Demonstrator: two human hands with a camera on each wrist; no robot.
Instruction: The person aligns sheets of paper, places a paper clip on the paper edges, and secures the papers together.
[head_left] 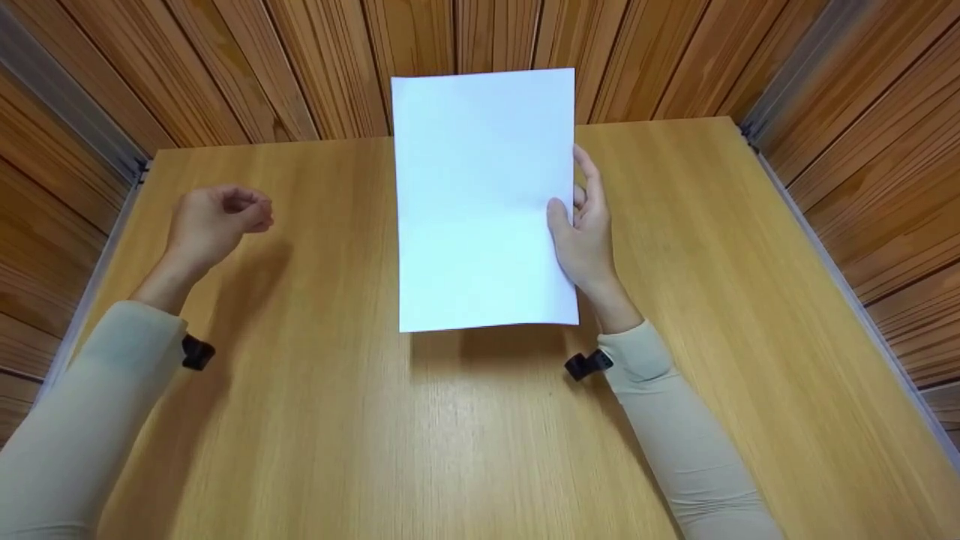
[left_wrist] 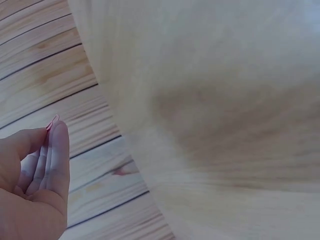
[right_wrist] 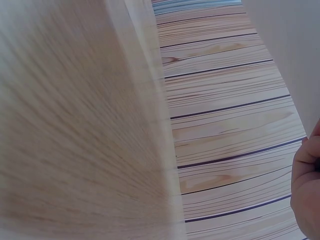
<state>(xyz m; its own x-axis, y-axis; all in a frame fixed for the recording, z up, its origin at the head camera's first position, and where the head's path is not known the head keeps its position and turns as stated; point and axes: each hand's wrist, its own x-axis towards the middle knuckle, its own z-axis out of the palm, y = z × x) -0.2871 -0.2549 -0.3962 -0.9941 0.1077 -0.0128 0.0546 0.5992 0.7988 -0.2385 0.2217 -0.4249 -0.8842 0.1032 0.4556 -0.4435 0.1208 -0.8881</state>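
Note:
A white sheet of paper is held up over the table in the head view. My right hand grips its right edge, thumb on the front face and fingers behind. Part of the paper also shows in the right wrist view, above the right hand. To the left of the sheet and apart from it, my left hand is raised over the table. Its thumb and fingertips pinch a small pink paper clip, whose wire loop sticks out in the left wrist view. In the head view the fingers hide the clip.
The wooden table carries shadows of both arms and the paper. Behind it stands a wood-plank wall, with more plank panels at the left and right sides. Small black wrist cameras sit at both sleeves.

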